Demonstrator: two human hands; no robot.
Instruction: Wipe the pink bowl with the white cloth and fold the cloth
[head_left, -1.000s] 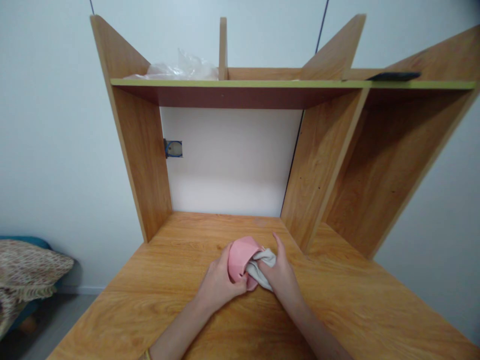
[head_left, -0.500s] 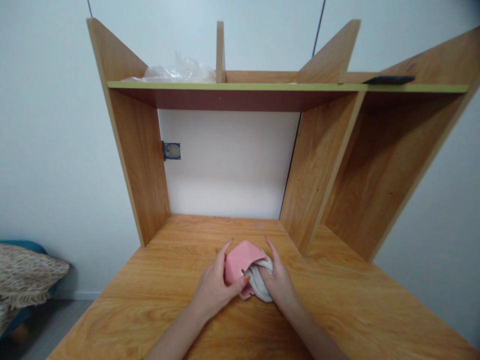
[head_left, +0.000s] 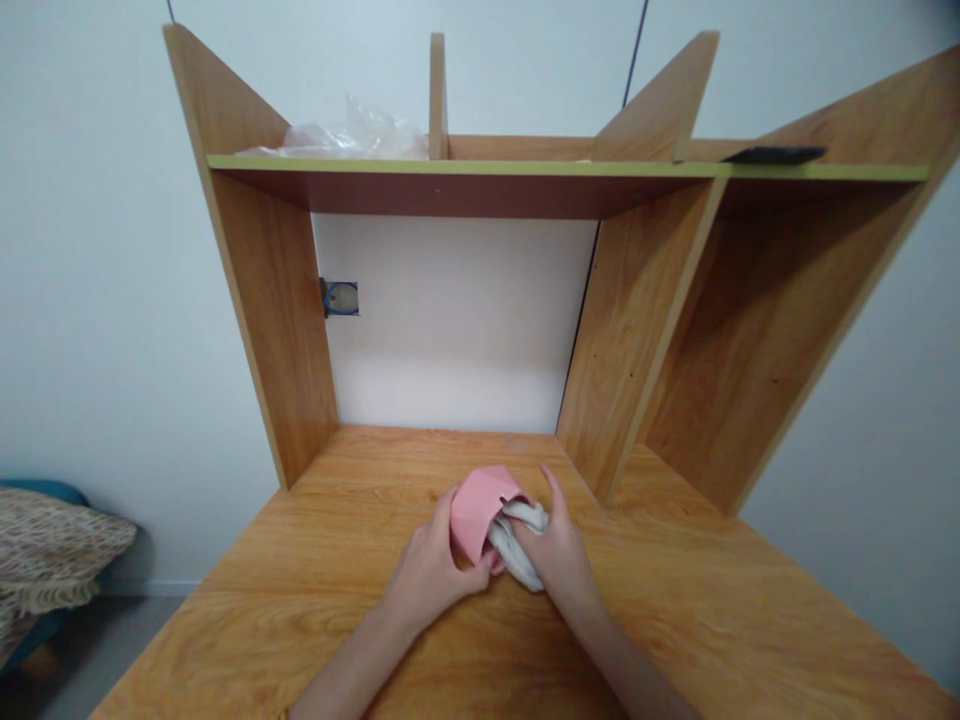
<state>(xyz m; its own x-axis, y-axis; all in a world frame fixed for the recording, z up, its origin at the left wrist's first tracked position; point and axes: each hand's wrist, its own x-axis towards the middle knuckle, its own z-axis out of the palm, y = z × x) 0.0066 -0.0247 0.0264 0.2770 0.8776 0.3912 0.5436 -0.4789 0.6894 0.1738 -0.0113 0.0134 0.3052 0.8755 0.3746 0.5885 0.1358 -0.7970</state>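
My left hand [head_left: 435, 560] grips a pink, faceted, hollow container [head_left: 480, 505] from its left side, thumb at the near rim. Its opening is tipped toward my right hand, and a small notch shows in the rim. In my right hand [head_left: 559, 550] is a bunched light grey cloth [head_left: 517, 550], pressed into the opening. The right index finger sticks up, while the other fingers are partly hidden by the cloth and the container. Both things are held above the wooden desk [head_left: 360, 640].
Behind the hands rises a wooden hutch with a shelf [head_left: 510, 170]. A clear plastic bag [head_left: 352, 135] and a flat black object [head_left: 776, 155] lie on it. An open wall socket box [head_left: 341, 298] shows at the left. A patterned cloth [head_left: 60, 545] lies beyond the desk's left.
The pink container has turned in my left hand, its notch now higher and further right. My right hand and the cloth have shifted slightly. The camera view has moved a little.
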